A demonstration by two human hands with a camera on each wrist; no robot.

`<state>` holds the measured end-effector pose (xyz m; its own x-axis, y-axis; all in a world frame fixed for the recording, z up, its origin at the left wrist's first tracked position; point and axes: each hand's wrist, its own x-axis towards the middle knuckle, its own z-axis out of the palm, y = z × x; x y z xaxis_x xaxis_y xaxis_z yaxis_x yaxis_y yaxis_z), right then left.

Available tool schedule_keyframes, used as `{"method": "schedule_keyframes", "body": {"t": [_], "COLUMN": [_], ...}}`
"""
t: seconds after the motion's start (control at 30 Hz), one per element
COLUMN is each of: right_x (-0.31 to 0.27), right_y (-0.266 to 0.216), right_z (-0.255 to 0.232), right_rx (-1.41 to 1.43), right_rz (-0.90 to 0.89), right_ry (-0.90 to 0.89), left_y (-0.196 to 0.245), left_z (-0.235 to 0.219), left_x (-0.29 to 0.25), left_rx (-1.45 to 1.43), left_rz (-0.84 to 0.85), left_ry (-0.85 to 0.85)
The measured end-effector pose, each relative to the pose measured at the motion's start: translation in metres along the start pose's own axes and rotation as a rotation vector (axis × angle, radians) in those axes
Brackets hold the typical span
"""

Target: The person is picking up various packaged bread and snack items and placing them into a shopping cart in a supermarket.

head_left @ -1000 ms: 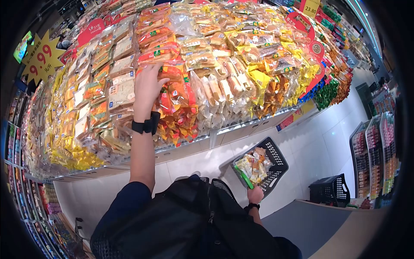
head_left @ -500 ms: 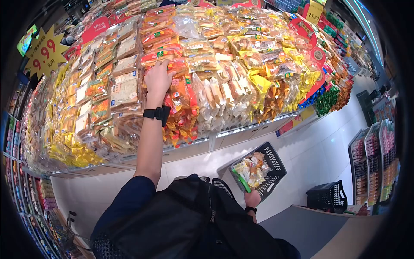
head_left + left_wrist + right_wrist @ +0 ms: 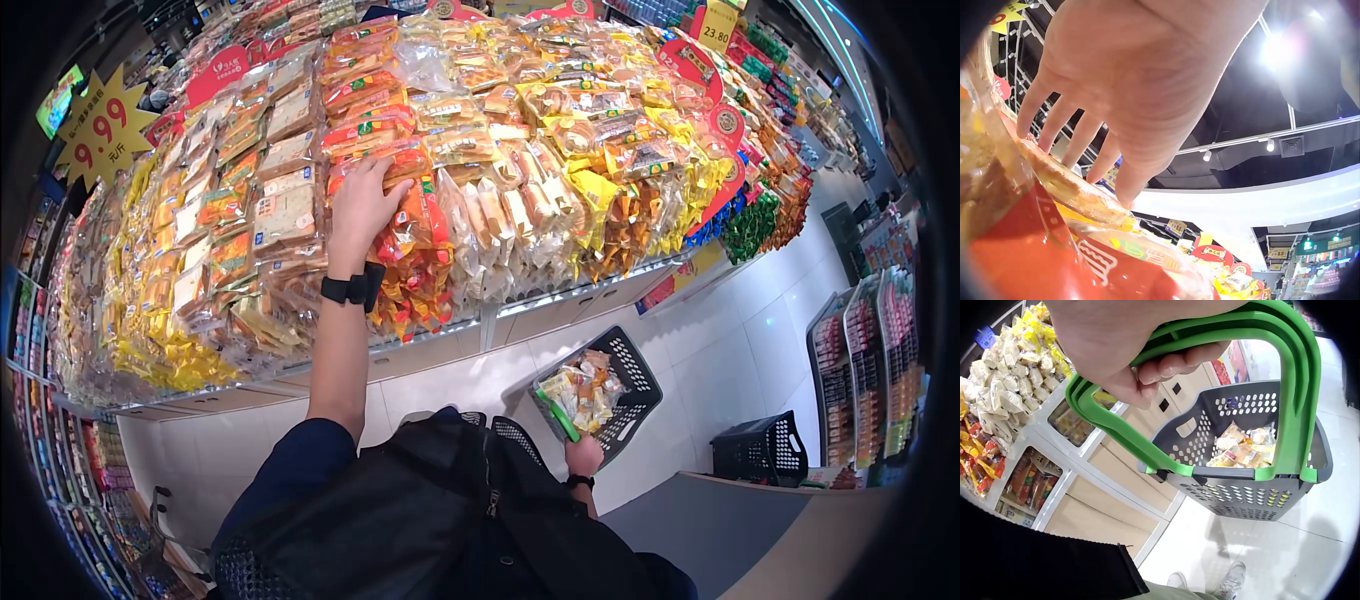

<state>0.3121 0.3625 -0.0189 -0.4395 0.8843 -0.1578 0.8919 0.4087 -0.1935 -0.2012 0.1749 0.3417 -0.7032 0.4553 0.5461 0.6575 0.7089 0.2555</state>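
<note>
My left hand [image 3: 362, 210] rests on the row of bread packets in red and orange wrappers [image 3: 424, 220]. In the left wrist view its fingers are spread and extended, with fingertips at the top of a clear-wrapped bread packet [image 3: 1066, 187]; a red wrapper [image 3: 1035, 250] fills the foreground. Low beside the counter, my right hand [image 3: 583, 456] grips the green handle [image 3: 1300, 394] of a grey shopping basket [image 3: 1241, 490], fingers curled around the bar. Several small packaged breads [image 3: 1244, 453] lie inside the basket.
Flat sandwich-bread packets [image 3: 285, 215] adjoin the red row on the left, with cream-coloured rolls [image 3: 500, 215] on its right. A yellow price sign [image 3: 105, 125] stands at the far left. Another black basket [image 3: 760, 448] sits on the floor at right, by a shelf rack [image 3: 865, 370].
My left hand shifted right and up over the red packets, then slightly back down and left; its fingers look more spread. The basket in my right hand moved slightly left.
</note>
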Motion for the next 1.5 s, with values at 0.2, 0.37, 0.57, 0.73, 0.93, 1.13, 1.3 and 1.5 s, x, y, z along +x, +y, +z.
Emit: {"method": "schedule_keyframes", "body": {"t": [0.2,0.37,0.57,0.73,0.93,1.13,1.3,1.5], "right_x": [-0.002,-0.004,-0.007,0.001,-0.018,-0.054,-0.102,-0.148], "right_y": [-0.002,0.001,0.014,0.027,0.021,-0.017,-0.078,-0.128], "right_z": [-0.002,-0.004,-0.018,-0.011,-0.005,-0.002,-0.001,0.038], "right_rx": [-0.004,0.032,0.305,0.268,0.173,0.231,0.290,0.221], "right_rz": [-0.020,0.000,-0.072,-0.032,0.006,0.056,0.162,0.211], "right_ry": [0.013,-0.006,-0.047,-0.093,-0.180,-0.226,-0.206,-0.152], "left_y": [0.046,0.112,0.138,0.104,0.071,0.042,-0.019,-0.105], "left_z": [-0.019,-0.017,0.033,0.054,0.042,0.039,0.041,0.047], "left_x": [-0.041,-0.101,-0.190,-0.241,-0.266,-0.273,-0.292,-0.314], "left_rx": [-0.168,-0.460,-0.494,-0.429,-0.475,-0.280,-0.415,-0.603], "left_rz": [0.123,0.320,0.414,0.420,0.337,0.700,0.777,0.723], "left_ry": [0.116,-0.058,-0.523,-0.810,-0.929,-1.038,-1.104,-1.220]}}
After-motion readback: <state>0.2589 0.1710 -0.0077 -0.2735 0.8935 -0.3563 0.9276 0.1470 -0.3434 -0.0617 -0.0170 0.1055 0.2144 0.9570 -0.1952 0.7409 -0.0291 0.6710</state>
